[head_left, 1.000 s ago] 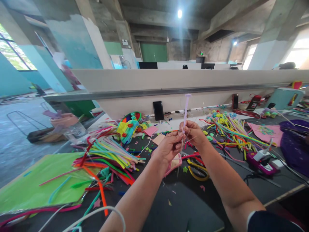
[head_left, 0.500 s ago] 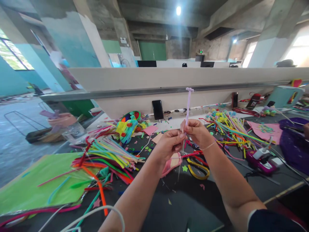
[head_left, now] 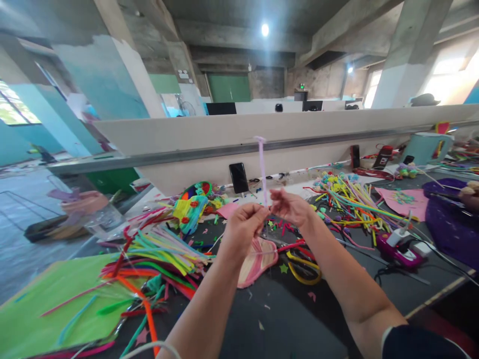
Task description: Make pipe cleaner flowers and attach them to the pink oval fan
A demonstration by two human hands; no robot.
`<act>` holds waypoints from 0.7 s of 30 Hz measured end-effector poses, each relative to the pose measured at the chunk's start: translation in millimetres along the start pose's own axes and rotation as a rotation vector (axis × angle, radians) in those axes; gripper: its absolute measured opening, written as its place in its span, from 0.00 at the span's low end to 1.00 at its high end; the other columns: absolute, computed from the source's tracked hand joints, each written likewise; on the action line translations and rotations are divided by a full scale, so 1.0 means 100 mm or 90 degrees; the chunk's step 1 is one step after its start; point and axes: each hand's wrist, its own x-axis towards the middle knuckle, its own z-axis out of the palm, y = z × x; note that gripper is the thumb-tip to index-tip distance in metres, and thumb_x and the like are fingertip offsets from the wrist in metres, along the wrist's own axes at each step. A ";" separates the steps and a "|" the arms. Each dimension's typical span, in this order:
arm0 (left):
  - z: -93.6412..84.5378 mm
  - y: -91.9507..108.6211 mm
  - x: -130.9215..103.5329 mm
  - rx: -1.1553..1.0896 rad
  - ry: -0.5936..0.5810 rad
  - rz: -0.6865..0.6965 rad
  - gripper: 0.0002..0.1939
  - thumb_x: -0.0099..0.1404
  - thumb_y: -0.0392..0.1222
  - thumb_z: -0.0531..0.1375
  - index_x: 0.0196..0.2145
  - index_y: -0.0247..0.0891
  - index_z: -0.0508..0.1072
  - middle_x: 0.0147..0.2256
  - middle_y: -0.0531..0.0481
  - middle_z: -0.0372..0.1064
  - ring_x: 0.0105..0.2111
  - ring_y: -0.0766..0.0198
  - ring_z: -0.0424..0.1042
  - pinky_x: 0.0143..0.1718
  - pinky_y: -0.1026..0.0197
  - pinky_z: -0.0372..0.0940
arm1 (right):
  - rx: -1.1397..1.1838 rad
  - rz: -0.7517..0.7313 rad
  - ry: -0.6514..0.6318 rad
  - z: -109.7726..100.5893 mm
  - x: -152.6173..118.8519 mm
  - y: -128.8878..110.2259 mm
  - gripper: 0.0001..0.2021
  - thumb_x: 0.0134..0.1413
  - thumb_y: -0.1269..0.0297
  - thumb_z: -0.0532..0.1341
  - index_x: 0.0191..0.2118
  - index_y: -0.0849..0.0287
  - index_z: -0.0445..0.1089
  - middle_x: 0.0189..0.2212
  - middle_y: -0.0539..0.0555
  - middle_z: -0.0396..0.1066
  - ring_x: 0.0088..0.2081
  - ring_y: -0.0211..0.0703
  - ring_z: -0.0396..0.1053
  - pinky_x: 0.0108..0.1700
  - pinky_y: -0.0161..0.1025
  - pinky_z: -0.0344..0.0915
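Observation:
A lilac pipe-cleaner stem (head_left: 262, 167) stands upright in front of me, with a short crosspiece at its top. My left hand (head_left: 245, 225) pinches its lower end between thumb and fingers. My right hand (head_left: 292, 208) is just to the right of the stem, its fingers loosely curled and apart; motion blurs the fingertips. Below the hands, a pink-and-cream striped, petal-shaped piece (head_left: 258, 262) lies on the dark table (head_left: 284, 319). Beside it is a tool with yellow loop handles (head_left: 305, 271).
Bundles of coloured pipe cleaners lie left (head_left: 164, 249) and right (head_left: 355, 199). A green sheet (head_left: 71, 299) covers the left corner. A black phone (head_left: 238, 178) leans by the partition (head_left: 209, 132). At right are a magenta power strip (head_left: 398, 249) and another person's hand (head_left: 469, 194).
My right hand has let go of the lilac stem and moved slightly away, its fingers loosening. My left hand still holds the stem. The view has shifted a little to the right.

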 end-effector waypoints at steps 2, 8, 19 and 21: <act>-0.16 0.01 0.09 0.201 0.080 0.086 0.12 0.58 0.45 0.60 0.22 0.35 0.68 0.14 0.58 0.55 0.15 0.73 0.52 0.18 0.67 0.47 | 0.000 -0.064 0.107 -0.13 0.12 -0.09 0.08 0.50 0.63 0.61 0.25 0.61 0.66 0.19 0.46 0.60 0.18 0.29 0.53 0.24 0.31 0.58; -0.20 -0.05 0.10 0.646 0.204 0.298 0.10 0.61 0.40 0.57 0.23 0.37 0.69 0.23 0.52 0.66 0.27 0.65 0.66 0.32 0.63 0.58 | -0.399 -0.430 0.149 -0.01 -0.20 -0.37 0.10 0.54 0.58 0.59 0.30 0.59 0.70 0.22 0.47 0.62 0.24 0.33 0.57 0.27 0.31 0.54; 0.03 -0.13 -0.01 0.628 0.092 0.309 0.11 0.64 0.38 0.54 0.25 0.35 0.70 0.26 0.49 0.67 0.29 0.65 0.65 0.32 0.62 0.58 | -0.639 -0.291 -0.003 0.37 -0.46 -0.20 0.09 0.48 0.64 0.62 0.22 0.61 0.67 0.18 0.47 0.64 0.23 0.35 0.58 0.28 0.34 0.53; 0.01 -0.07 -0.01 0.442 0.039 0.206 0.12 0.62 0.42 0.57 0.23 0.35 0.68 0.21 0.53 0.63 0.23 0.69 0.61 0.26 0.65 0.55 | -0.528 -0.244 -0.085 0.29 -0.44 -0.25 0.09 0.47 0.62 0.63 0.23 0.60 0.67 0.18 0.46 0.62 0.22 0.34 0.56 0.27 0.34 0.53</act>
